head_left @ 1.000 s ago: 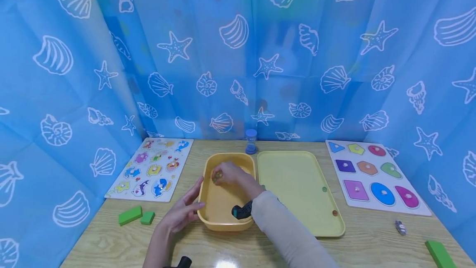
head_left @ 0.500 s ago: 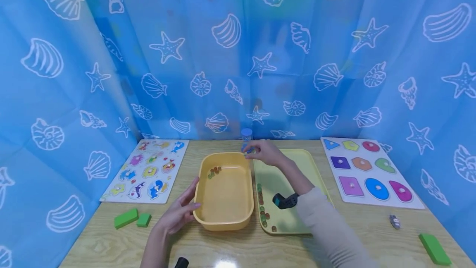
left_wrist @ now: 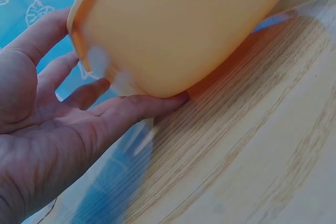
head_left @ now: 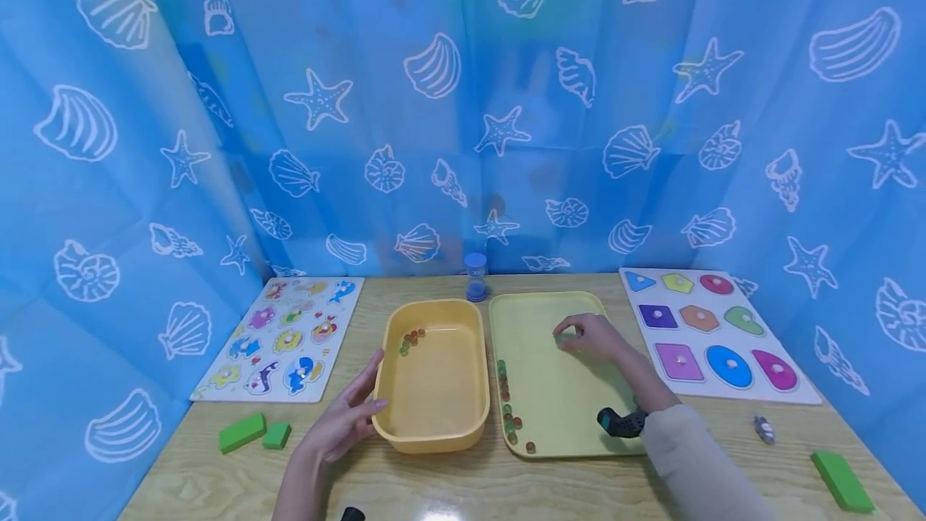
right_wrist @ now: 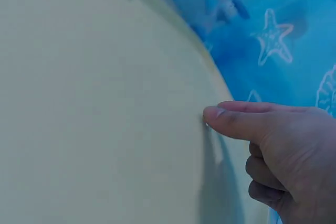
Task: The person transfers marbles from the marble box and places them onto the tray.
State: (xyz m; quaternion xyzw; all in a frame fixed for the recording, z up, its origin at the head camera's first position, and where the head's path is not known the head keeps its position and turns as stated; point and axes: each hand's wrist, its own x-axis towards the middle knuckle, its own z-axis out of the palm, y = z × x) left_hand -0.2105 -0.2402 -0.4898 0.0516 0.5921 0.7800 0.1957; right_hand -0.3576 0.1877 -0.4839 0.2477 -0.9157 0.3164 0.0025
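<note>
My left hand (head_left: 343,421) holds the left wall of an orange-yellow plastic tub (head_left: 434,447). In the left wrist view, one digit reaches the tub's rim and other fingers lie against its side and underside. Over the pale yellow tray (head_left: 550,392), my right hand (head_left: 595,339) pinches a tiny greenish bead (head_left: 557,338) between thumb and index finger, mostly hidden by the fingertips. Its other fingers are curled in the right wrist view. Red and green beads (head_left: 412,339) lie at the tub's far left. More beads (head_left: 505,390) line the tray's left edge.
A blue sand timer (head_left: 476,278) stands behind the tub and tray. A sea-animal puzzle board (head_left: 278,340) lies left, a shape puzzle board (head_left: 716,336) right. Green blocks (head_left: 242,432) lie front left, another green block (head_left: 842,481) front right, near a small grey figurine (head_left: 764,429).
My right hand has left the tub with a bead and moved right, over the tray. Beads in the tub's far left are now uncovered. My left hand keeps its hold on the tub.
</note>
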